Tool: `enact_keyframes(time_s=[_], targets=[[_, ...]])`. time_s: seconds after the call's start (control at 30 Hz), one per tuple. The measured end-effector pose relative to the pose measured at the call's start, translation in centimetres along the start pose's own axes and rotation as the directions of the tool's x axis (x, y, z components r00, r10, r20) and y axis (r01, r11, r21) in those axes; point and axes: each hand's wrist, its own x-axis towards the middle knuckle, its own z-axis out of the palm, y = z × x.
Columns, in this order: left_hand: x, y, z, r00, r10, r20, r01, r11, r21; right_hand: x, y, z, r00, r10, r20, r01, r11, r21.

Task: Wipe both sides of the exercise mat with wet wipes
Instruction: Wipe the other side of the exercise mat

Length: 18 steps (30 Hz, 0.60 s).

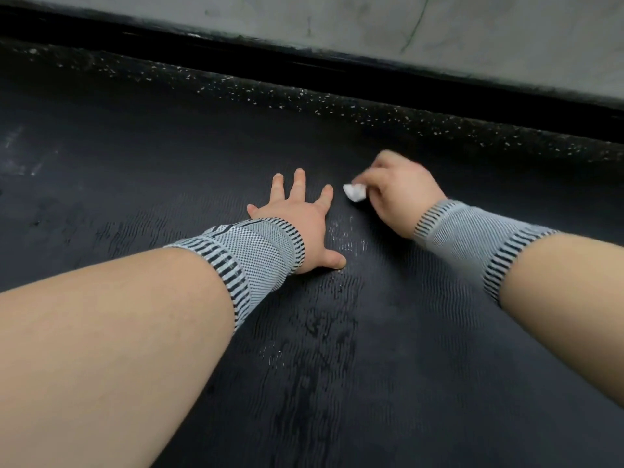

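One dark ribbed exercise mat (337, 349) fills the floor view. The left hand (297, 217) lies flat on it, fingers spread straight. At its two o'clock, the right hand (398, 194) curls around one crumpled white wet wipe (354, 192), pressed to the mat. Two striped wristbands (250, 261), one per wrist.

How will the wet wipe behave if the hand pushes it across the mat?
The wipe is crumpled small in the right hand, so it is probably soft and light. The ribbed mat may drag on it. Shiny streaks suggest it leaves moisture.
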Motion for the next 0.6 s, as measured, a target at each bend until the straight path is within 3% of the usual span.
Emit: enact_keyframes(time_s=[0.1,0.17,0.33,0.4,0.6], targets=[[0.0,-0.1,0.0,1.000,0.000,-0.010,0.000,1.000,0.013,2.3,0.1,0.3,0.977,0.183,-0.111,-0.185,0.983,-0.010],[-0.1,0.0,0.1,1.000,0.002,-0.012,-0.002,1.000,0.015,1.2,-0.6,0.7,0.974,0.189,-0.125,-0.191,0.982,-0.006],[-0.1,0.0,0.0,1.000,0.009,0.002,-0.009,0.999,0.036,-5.1,-2.2,0.0,0.996,-0.081,0.023,0.079,0.994,0.076],[-0.2,0.0,-0.3,0.999,0.014,0.031,-0.015,0.998,0.058,-4.3,-1.7,-0.6,0.991,-0.119,0.065,0.116,0.992,0.040],[0.1,-0.3,-0.6,0.999,0.023,0.050,-0.030,0.988,0.152,-1.4,-1.9,0.3,0.980,0.195,-0.047,-0.196,0.980,-0.027]])
